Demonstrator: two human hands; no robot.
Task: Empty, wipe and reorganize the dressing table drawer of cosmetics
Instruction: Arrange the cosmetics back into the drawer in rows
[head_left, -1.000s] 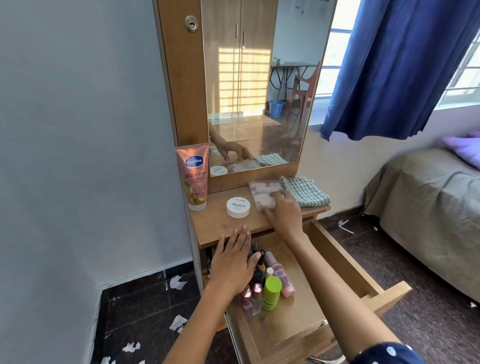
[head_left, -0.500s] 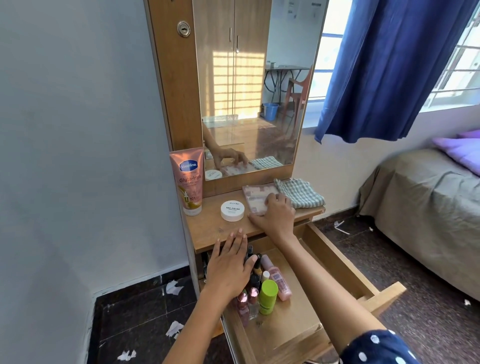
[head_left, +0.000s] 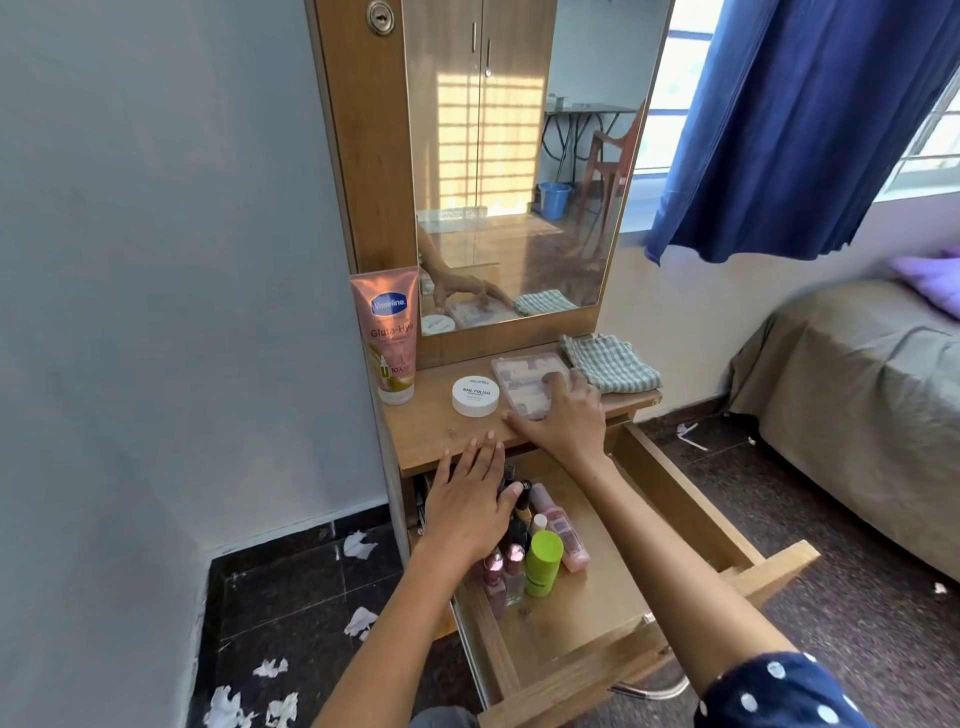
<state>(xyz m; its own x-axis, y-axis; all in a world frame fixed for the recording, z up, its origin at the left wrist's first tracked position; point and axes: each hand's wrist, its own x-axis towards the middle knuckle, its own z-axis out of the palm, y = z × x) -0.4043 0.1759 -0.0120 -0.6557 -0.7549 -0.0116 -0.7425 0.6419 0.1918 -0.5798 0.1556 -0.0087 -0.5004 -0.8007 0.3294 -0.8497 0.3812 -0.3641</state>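
Colours only: tube is peach-pink with a blue Vaseline logo, gold at the base, whitish cap. Round jar white, black lettering. Flat case clear with pale pink and white contents. Folded cloth green-and-white check. Dressing table top and drawer mid-brown wood grain. In the drawer: lime-green capped bottle, pink bottle, small bottles with rose metallic caps, black-capped items. Curtain deep blue. Bed cover olive-tan, pillow lilac. Wall pale grey-blue. Floor dark speckled tile, white paper scraps. Sleeve navy, white polka dots.
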